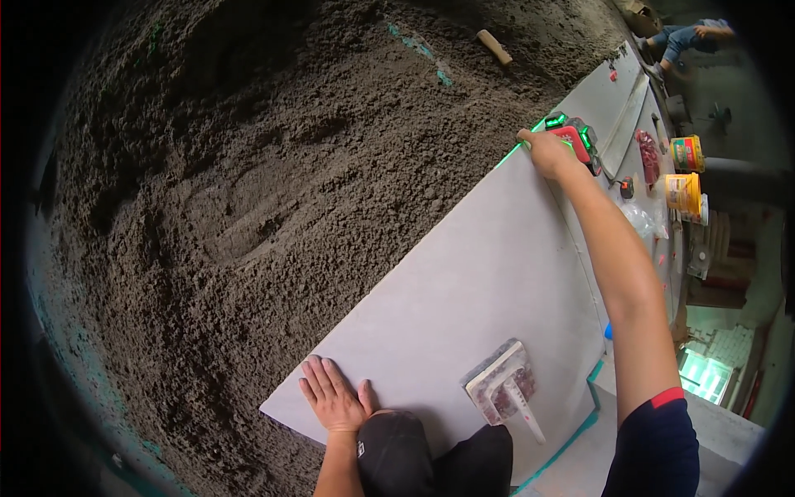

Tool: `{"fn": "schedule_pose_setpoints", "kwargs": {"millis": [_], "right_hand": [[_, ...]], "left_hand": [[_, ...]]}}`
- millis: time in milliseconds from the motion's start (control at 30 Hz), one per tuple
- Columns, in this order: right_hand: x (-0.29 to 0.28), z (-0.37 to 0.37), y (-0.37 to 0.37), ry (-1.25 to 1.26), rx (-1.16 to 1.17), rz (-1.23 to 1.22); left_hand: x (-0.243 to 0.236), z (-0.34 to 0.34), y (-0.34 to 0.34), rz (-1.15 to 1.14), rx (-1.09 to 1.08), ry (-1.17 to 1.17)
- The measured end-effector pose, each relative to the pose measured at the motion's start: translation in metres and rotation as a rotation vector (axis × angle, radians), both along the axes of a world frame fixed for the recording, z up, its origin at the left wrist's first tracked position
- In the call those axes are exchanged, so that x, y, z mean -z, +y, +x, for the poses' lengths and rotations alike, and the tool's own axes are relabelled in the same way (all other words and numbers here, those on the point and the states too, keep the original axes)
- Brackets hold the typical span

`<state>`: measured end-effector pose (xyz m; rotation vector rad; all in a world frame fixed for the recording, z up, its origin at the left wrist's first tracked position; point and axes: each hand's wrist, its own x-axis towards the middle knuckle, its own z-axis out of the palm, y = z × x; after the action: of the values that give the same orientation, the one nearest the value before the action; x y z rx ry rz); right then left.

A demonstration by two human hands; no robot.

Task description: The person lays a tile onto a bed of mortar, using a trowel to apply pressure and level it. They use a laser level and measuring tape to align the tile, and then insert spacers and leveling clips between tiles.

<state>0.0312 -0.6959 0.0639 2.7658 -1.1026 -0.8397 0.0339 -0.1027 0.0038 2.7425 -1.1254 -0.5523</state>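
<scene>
A large pale grey floor tile (480, 273) lies beside a bed of damp, crumbly mortar (273, 190). My left hand (334, 399) presses flat on the tile's near left corner, fingers outstretched. At the tile's far corner, my right hand (548, 155) has its fingers drawn together at the edge; what they grip, if anything, is hidden. Just past it stands a red and black laser level (573, 142) with green lights, casting a green line along the edge. A mortar-smeared tool with a rectangular head (501, 381) and pale handle rests on the tile near my knees.
A short wooden piece (494, 47) lies on the mortar at the back. To the right are yellow buckets (683, 192), a red mesh bag (648, 156) and clear plastic (638, 217). Another person's legs (683, 41) show at the far right.
</scene>
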Motion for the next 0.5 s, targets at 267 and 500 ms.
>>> {"fn": "schedule_pose_setpoints", "kwargs": {"millis": [267, 500], "right_hand": [[-0.021, 0.008, 0.025, 0.032, -0.004, -0.093], [-0.06, -0.133, 0.177, -0.446, 0.216, 0.272]], "left_hand": [[-0.001, 0.001, -0.001, -0.008, 0.004, -0.009], [-0.002, 0.001, -0.001, -0.005, -0.042, 0.068]]}}
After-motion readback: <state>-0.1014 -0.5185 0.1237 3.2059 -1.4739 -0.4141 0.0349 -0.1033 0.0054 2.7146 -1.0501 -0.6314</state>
